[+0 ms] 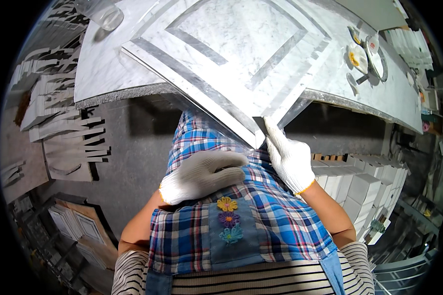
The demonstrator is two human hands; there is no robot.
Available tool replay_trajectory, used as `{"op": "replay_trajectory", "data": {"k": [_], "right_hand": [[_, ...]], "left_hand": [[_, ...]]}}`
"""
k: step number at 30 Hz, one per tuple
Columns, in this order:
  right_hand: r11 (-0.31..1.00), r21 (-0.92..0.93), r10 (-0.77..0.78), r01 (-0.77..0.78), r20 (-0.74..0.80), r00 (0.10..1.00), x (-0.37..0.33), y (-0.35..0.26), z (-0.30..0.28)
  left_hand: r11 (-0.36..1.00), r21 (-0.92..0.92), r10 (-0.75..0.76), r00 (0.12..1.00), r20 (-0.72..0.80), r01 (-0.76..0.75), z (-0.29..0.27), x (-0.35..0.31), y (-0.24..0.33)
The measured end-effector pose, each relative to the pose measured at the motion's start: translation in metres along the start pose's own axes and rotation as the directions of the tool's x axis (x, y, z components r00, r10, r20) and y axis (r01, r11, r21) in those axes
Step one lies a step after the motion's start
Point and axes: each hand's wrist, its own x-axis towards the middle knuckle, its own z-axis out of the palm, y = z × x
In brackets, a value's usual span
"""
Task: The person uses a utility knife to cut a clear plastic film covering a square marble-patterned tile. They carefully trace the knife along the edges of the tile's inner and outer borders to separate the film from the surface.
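Note:
A square marble panel (241,64), white with grey inlaid strips, lies cornerwise on the table. Its near corner juts out over the front edge toward me. My right hand (291,160), in a white knit glove, is at this corner, its fingers pressed together along the right-hand edge. At the fingertips is a small dark flat piece (259,125), lying against the panel's corner. My left hand (202,175), gloved alike, hovers before my plaid apron (192,231), left of the corner. Its thumb stands apart from the curved fingers, and nothing shows between them.
The panel rests on a marble-topped table (106,66) with a rough front edge. A clear plastic cup (110,18) stands at the far left. Small dishes (358,58) sit at the right. Stacked white blocks (362,184) are low right; pale strips (66,128) lie left.

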Motion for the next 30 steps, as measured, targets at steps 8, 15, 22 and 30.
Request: {"op": "replay_trajectory", "data": {"k": [8,15,22,30], "right_hand": [[0.998,-0.022,0.058,-0.057,0.066,0.996,0.0,-0.008,-0.006],[0.999,-0.015,0.041,-0.04,0.07,0.997,-0.001,-0.007,-0.009],[0.999,-0.004,-0.049,0.049,0.015,0.999,-0.004,0.002,-0.007],[0.996,0.081,0.015,-0.021,0.078,0.997,-0.012,-0.001,-0.013]], "left_hand": [[1.0,0.017,0.009,0.999,-0.038,-0.009,0.002,0.0,-0.004],[0.999,0.026,0.039,0.998,-0.046,-0.038,0.002,0.002,-0.01],[0.997,0.045,0.068,0.997,-0.044,-0.066,0.002,0.004,-0.012],[0.998,0.028,0.051,0.998,-0.023,-0.05,0.002,0.004,-0.006]]}}
